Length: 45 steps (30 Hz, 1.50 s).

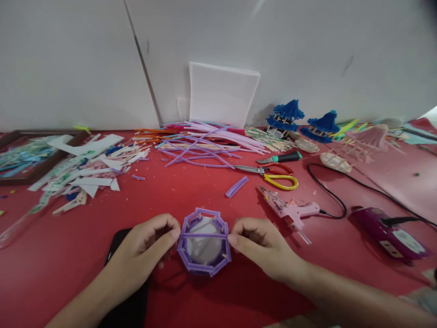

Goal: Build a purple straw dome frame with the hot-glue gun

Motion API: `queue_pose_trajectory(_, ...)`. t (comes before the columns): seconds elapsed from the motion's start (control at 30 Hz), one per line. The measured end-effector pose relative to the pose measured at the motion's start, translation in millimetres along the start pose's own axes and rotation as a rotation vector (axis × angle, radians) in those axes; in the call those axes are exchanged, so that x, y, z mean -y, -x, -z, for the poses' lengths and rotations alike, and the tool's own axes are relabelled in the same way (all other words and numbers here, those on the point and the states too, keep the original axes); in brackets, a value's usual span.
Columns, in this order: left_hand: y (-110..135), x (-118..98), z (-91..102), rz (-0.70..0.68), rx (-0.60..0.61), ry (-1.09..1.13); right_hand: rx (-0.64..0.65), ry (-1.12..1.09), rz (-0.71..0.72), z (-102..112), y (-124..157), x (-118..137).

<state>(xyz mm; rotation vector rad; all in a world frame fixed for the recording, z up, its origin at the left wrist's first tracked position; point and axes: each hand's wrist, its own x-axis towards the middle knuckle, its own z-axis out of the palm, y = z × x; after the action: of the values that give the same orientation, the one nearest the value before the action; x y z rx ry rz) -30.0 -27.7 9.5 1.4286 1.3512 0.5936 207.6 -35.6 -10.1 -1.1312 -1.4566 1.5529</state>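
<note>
A red worktop (pixel 191 187) backs onto a white wall (pixel 290 41), its far edge crowded with craft stock. Stacked white sheets (pixel 221 93) lean there upright, above a heap of pipe-cleaner-like strips (pixel 239 142); models with blue roofs (pixel 288 111) stand toward the far right corner.

At the middle of the near edge, a person's left hand (pixel 150 243) and right hand (pixel 261 246) face each other, fingers pinched narrow on opposite ends of a purple strip; whether they also grip the rim beneath cannot be told. A black, phone-like slab (pixel 131 305) lies partly under the left forearm.

Between the hands sits the eight-sided purple frame (pixel 200 268), open side up, a pale round base showing inside. A pink glue gun (pixel 290 212) lies toward the right edge, with scissors (pixel 249 169) and a green-and-black knife (pixel 288 157) beyond it.

The purple strip (pixel 205 235) spans the opening from side to side. The step in hand appears to be fitting or measuring it against the frame; the next move seems to call for level, even tension and ends matched to the rim.

Smallest, a spare purple piece (pixel 236 187) lies apart beyond the frame.
</note>
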Motion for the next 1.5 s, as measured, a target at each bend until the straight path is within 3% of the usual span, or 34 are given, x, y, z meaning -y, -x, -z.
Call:
queue_pose_trajectory(0.4, -1.3, 6.3, 0.1, -0.011, 0.058, -0.031, 0.016, 0.067, 0.016, 1.2, -0.9, -0.6)
queue_pose_trajectory(0.5, 0.2, 8.4, -1.7, -0.079, -0.013, -0.113, 0.013, 0.090, 0.031, 1.0, -0.6, -1.0)
queue_pose_trajectory(0.57, 2.2, 7.7, -5.1, -0.218, -0.188, -0.254, 0.009, 0.107, 0.035, 0.7, -0.1, -1.1)
queue_pose_trajectory(0.67, 6.6, 4.7, -12.1, -0.584, -0.404, -0.554, 0.012, 0.120, 0.030, 1.0, 0.5, -0.5)
queue_pose_trajectory(0.77, 11.4, 3.1, -17.9, -0.889, -0.344, -0.742, 0.006, 0.137, 0.055, 2.4, 0.9, 1.2)
queue_pose_trajectory(0.9, 16.5, 3.9, -21.4, -1.057, -0.252, -0.856, -0.035, 0.160, 0.094, 3.4, 1.2, 3.8)
queue_pose_trajectory(1.5, 13.3, -6.2, -29.2, -1.117, -0.214, -0.875, -0.054, 0.166, 0.097, 1.0, 1.7, 2.0)
